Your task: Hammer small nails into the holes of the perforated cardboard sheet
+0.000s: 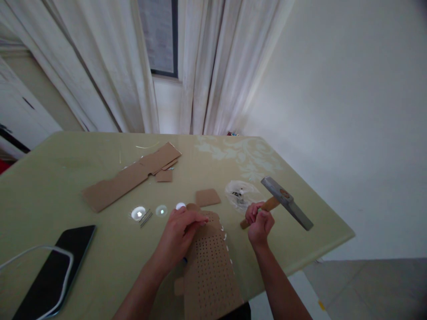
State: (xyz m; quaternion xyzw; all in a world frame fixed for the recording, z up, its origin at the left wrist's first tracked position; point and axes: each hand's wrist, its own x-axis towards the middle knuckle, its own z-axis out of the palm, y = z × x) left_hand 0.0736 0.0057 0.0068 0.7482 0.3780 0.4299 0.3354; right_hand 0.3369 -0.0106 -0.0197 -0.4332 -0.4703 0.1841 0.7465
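Your right hand (pixel 259 223) grips the hammer (pixel 283 202) handle, while your left hand (pixel 180 233) presses its fingers flat on the perforated cardboard (pixel 211 266).

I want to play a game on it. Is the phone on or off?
It looks off: the phone lies flat on the table with a dark, blank screen, and a white cable loops across it.

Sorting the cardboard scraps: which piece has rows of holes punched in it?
The perforated cardboard strip under the left hand; the long strip and small square farther back are plain.
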